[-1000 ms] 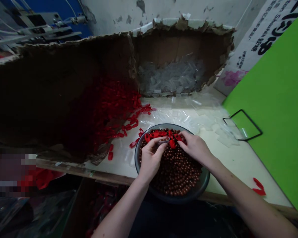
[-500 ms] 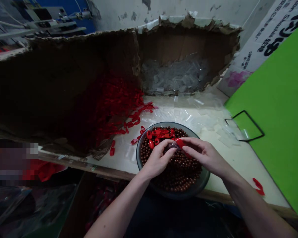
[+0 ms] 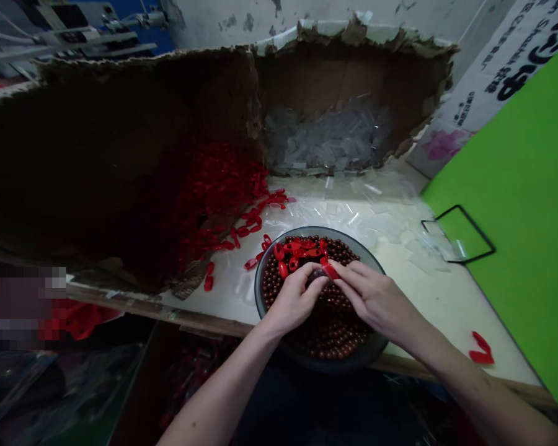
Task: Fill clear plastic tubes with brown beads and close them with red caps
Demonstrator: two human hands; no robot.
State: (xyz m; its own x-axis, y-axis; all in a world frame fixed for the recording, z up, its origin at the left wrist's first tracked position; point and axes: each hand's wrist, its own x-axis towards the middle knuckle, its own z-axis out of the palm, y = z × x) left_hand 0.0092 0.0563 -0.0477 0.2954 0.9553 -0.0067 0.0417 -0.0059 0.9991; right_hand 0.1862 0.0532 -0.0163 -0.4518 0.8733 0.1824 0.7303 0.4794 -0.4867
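Over a grey bowl [image 3: 261,297] my two hands meet. My left hand [image 3: 289,301] is closed, pinching a small clear piece with dark contents [image 3: 317,274] between thumb and fingers. My right hand [image 3: 380,299] grips a red plastic cap [image 3: 330,271], whose end is against the clear piece; the fingers hide how far they fit together. Round brown beads [image 3: 341,348] fill the bowl below, and several red capped pieces [image 3: 302,249] lie on them near its far rim.
A torn cardboard box [image 3: 302,80] behind the bowl has a heap of red caps [image 3: 214,179] at left and clear plastic sleeves [image 3: 325,139] at right. Sleeves spill onto the white table [image 3: 404,285]. A green panel [image 3: 521,204] with a black wire handle [image 3: 477,229] stands at right, near a loose red piece [image 3: 482,349].
My right hand has moved left and brought the red cap up against the clear piece in my left hand. My left hand has barely moved.
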